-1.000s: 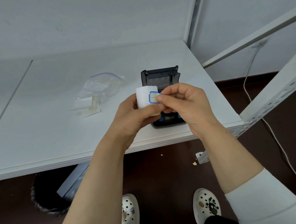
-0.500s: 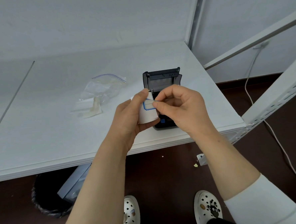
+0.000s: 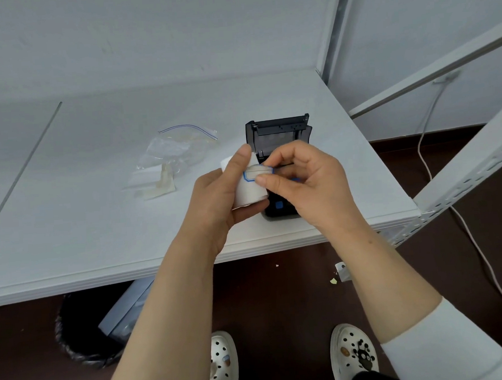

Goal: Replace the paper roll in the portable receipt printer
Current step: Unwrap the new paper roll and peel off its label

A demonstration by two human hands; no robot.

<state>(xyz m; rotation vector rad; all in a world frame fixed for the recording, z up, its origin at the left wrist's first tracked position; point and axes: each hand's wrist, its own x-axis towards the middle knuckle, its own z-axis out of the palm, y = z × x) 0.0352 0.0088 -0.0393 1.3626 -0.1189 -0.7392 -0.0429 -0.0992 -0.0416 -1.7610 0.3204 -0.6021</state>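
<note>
My left hand [image 3: 215, 198] grips a white paper roll [image 3: 248, 191] above the table's front edge. A blue-edged sticker [image 3: 256, 172] sits on the roll's outer wrap. My right hand [image 3: 305, 183] pinches that sticker between thumb and forefinger. Behind both hands lies the black portable receipt printer [image 3: 278, 132] with its lid standing open; my hands hide most of its body, and a blue button [image 3: 279, 205] shows below the roll.
A clear zip bag [image 3: 177, 153] with small pale parts lies left of the printer on the white table [image 3: 83, 200]. A metal shelf frame [image 3: 463, 174] rises at the right. Below the table stand a black bin [image 3: 76, 332] and a white cable [image 3: 483, 263] on the floor.
The roll has turned in my left hand, bringing the sticker toward my right fingers. My right thumb and forefinger have closed on the sticker's edge. Both hands sit slightly lower.
</note>
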